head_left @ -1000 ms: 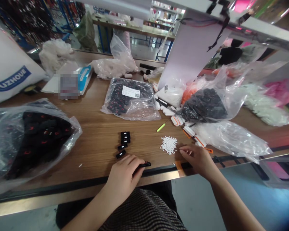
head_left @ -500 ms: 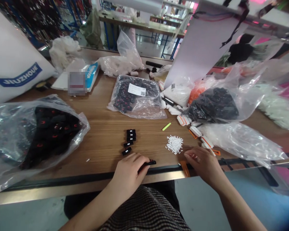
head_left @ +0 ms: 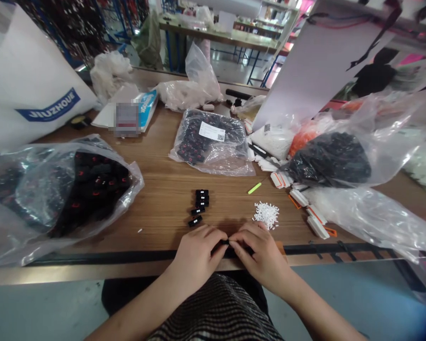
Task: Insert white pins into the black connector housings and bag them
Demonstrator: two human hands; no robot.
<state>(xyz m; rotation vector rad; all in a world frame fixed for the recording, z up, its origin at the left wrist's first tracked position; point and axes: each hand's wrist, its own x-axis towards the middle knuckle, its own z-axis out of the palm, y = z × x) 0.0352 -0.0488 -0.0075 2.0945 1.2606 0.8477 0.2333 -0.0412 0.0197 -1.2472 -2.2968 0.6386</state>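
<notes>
My left hand [head_left: 199, 251] is closed around a small black plastic part [head_left: 225, 242], mostly hidden by the fingers. My right hand [head_left: 257, 248] pinches at the right end of that part; whether a small white piece is between its fingertips is hidden. Just beyond my right hand lies a pile of tiny white plastic pieces [head_left: 266, 214]. Past my left hand, several black blocks with white dots [head_left: 202, 198] lie in a short column. One stray white piece [head_left: 139, 230] rests on the table to the left.
A plastic bag of black parts [head_left: 95, 184] covers the table's left. Another packed bag [head_left: 213, 142] lies at centre back. White-and-orange pieces [head_left: 315, 214] and clear bags [head_left: 369, 218] crowd the right. A lime-green stick [head_left: 254, 188] lies beyond the white pile.
My right hand has moved left from beside the white pile to the black part held in my left hand, and the fingertips now meet. The view has shifted slightly.
</notes>
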